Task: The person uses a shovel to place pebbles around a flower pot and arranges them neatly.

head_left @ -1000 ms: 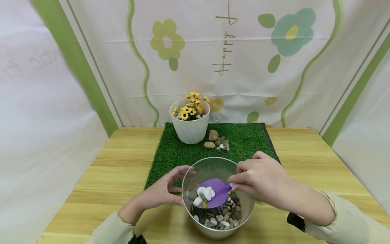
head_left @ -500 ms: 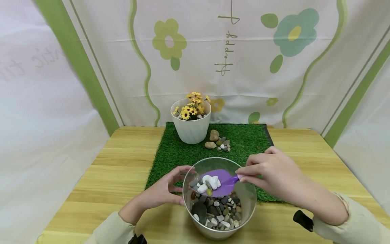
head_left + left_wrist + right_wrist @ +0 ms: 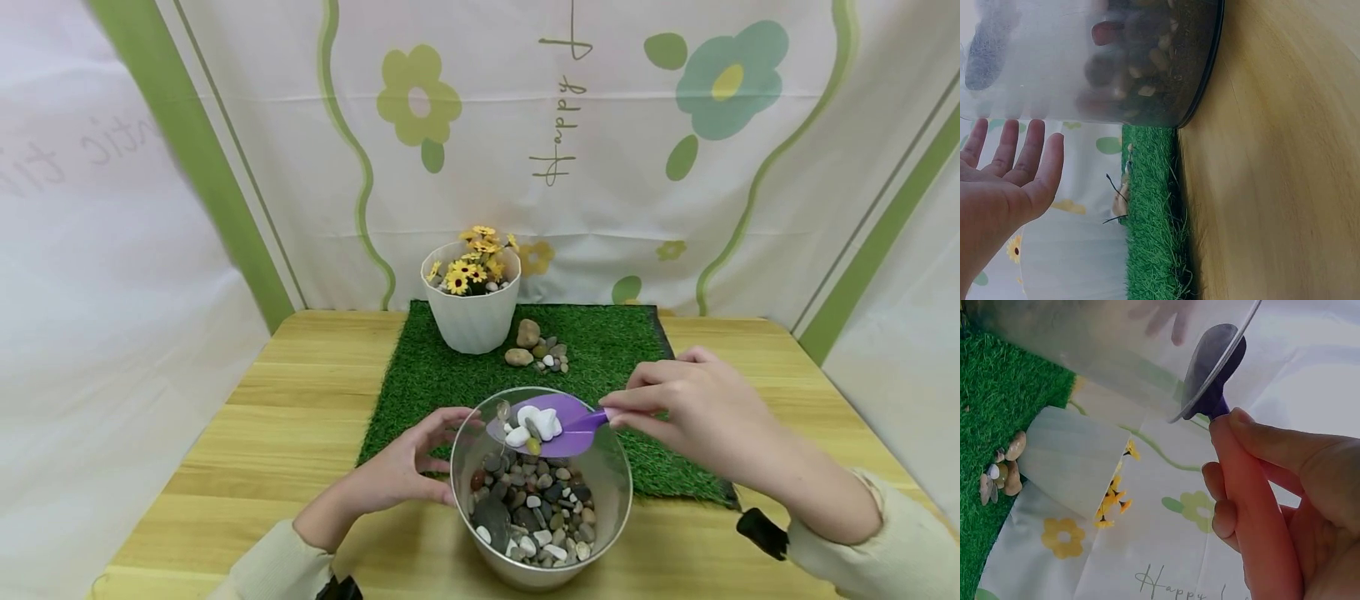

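Observation:
My right hand (image 3: 697, 408) grips the pink handle (image 3: 1250, 506) of a small purple trowel (image 3: 581, 425). Its blade, at the top of a clear bucket (image 3: 617, 500), carries white stones (image 3: 542, 422) plus a few grey and yellow ones. Dark, brown and white pebbles (image 3: 536, 500) cover the bucket's bottom. Beside the bucket's left wall is my left hand (image 3: 401, 462); its fingertips (image 3: 1035, 128) reach that wall, fingers nearly straight in the left wrist view. Through the wall in the right wrist view, the blade looks dark.
A white pot (image 3: 474, 321) with yellow flowers (image 3: 468, 271) and stones stands at the back of a green turf mat (image 3: 450, 379). Right of it lies a small heap of stones (image 3: 528, 335). Wooden table (image 3: 285, 417) surrounds the mat; a flower-printed curtain (image 3: 487, 167) hangs behind.
My right hand has moved up and to the right, lifting the loaded trowel from low in the bucket to near its rim. My left hand has stayed against the bucket.

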A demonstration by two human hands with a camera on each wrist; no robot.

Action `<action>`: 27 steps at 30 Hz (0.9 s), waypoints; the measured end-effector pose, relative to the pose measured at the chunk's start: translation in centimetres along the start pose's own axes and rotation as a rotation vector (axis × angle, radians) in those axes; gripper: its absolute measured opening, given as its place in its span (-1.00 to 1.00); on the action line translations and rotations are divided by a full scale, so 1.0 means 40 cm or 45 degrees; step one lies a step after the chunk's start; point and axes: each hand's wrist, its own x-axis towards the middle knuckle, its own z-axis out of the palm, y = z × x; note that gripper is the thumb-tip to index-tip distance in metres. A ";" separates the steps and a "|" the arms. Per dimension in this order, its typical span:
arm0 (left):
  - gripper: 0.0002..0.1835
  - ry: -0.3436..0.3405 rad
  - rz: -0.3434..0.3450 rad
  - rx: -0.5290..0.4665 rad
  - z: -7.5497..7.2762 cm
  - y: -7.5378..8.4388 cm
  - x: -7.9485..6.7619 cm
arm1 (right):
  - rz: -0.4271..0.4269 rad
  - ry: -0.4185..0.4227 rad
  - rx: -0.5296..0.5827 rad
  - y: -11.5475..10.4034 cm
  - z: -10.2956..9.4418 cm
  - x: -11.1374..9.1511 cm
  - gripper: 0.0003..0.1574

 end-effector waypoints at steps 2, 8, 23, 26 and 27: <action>-0.14 -0.004 -0.001 0.000 0.000 0.002 0.000 | -0.008 0.008 -0.005 0.007 -0.004 0.003 -0.77; -0.14 -0.012 0.005 -0.001 0.002 0.007 0.001 | -0.001 0.023 -0.027 0.029 -0.017 0.013 -0.77; -0.16 -0.007 0.012 -0.021 0.003 0.005 0.001 | 0.110 0.004 -0.119 0.093 -0.013 0.049 -0.75; -0.15 -0.014 0.021 -0.020 0.002 0.003 0.001 | 0.167 -0.026 -0.141 0.107 -0.002 0.055 -0.76; -0.15 -0.016 0.024 -0.021 0.001 0.003 0.001 | 0.192 -0.041 -0.146 0.111 0.003 0.058 -0.77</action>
